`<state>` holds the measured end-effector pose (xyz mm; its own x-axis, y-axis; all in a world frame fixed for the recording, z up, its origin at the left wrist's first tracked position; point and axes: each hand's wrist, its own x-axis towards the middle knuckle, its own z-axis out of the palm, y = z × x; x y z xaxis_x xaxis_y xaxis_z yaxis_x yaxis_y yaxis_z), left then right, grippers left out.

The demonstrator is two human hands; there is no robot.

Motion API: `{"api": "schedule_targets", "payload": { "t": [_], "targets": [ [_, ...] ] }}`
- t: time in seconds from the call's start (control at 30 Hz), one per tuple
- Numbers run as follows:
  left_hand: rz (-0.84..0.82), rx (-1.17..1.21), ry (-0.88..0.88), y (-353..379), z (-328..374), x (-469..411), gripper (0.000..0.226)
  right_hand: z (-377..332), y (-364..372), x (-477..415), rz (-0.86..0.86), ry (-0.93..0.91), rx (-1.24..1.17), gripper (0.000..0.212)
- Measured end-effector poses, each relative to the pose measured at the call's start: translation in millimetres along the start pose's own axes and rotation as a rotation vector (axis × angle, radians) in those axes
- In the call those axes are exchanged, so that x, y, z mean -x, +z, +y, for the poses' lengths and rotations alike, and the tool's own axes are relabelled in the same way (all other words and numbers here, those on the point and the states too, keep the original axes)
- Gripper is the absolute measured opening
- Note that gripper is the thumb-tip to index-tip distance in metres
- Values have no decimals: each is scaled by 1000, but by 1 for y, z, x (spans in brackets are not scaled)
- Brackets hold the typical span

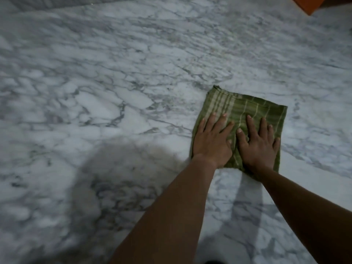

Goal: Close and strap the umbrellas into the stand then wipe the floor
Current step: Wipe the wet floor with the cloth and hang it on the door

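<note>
Floor (114, 92) of grey-veined white marble spreads all round, with two bare forearms reaching over its near part. The left hand (211, 141) and right hand (257, 147) lie side by side, fingers (222, 123) straight and spread, pressing a folded green striped cloth (238, 105) flat on the floor, right of centre. At the far right, the corner of an orange object (308, 3) shows.

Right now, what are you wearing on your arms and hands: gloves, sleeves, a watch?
Nothing that shows. Left hand and right hand are ungloved; left forearm and right forearm are bare to the frame edge. No sleeve, watch or bracelet visible; blur hides any ring.
</note>
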<state>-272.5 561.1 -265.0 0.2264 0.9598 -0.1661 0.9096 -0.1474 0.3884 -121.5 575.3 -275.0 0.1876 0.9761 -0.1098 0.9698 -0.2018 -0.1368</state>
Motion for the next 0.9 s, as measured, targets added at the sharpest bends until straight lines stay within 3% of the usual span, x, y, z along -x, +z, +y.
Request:
{"api": "schedule_targets", "payload": {
  "t": [0.2,0.37,0.6,0.9],
  "targets": [
    [89,-24,10,-3,-72,101,57,-60,19,95,-23,-57,19,65],
    [322,-44,-62,-13,-165,196,48,-149,37,176,-69,-235,7,67],
    [187,-137,-408,-36,-265,346,58,-273,62,276,-172,-636,1,68],
    [349,-71,-1067,-15,-304,579,58,-404,103,440,-314,-1304,-53,70]
  ]
}}
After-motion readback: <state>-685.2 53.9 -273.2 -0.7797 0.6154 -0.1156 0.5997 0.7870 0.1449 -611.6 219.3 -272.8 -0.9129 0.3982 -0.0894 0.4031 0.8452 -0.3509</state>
